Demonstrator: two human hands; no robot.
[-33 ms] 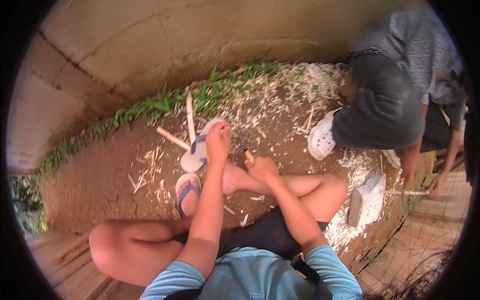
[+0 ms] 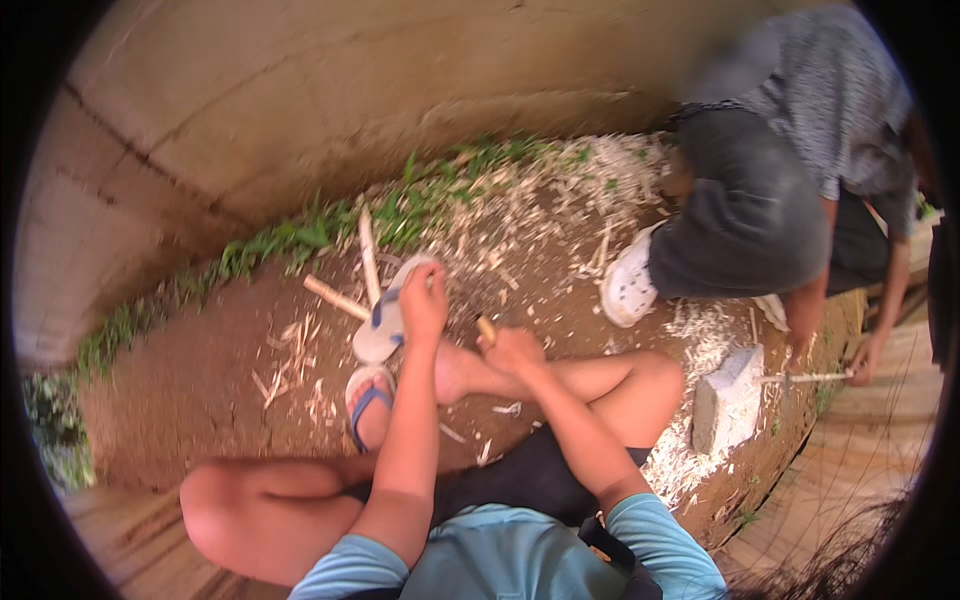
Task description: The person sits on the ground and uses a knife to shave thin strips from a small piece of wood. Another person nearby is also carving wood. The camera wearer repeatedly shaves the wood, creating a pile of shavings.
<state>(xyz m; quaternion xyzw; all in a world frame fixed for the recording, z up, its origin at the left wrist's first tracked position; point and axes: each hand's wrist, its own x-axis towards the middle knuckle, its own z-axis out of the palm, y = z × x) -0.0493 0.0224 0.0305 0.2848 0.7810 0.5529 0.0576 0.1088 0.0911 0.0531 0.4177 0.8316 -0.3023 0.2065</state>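
My right hand [image 2: 512,351] is closed around a short, light wooden handle [image 2: 486,328], whose end sticks out past the thumb side. What the handle belongs to cannot be made out. To its left, my left hand [image 2: 424,303] is raised with its fingers curled together above a loose sandal. Anything between those fingers is too small or hidden to name. The loose sandal [image 2: 373,343] is pale with blue straps. Its mate, a worn sandal [image 2: 357,412], is on my left foot. Two pale whittled sticks, an upright one [image 2: 369,252] and a slanting one [image 2: 336,297], lie beyond the sandals.
Wood shavings [image 2: 560,190] cover the brown soil, with grass [image 2: 310,230] along a wall [image 2: 400,80]. At right, a crouching co-worker [image 2: 745,210] in white clogs holds a thin stick [image 2: 815,378] beside a pale block [image 2: 727,400]. Wooden planks [image 2: 880,420] lie beyond.
The whole view has shifted slightly, so most things sit a little farther left. Both hands keep nearly the same pose, and the co-worker's stick stays by the block.
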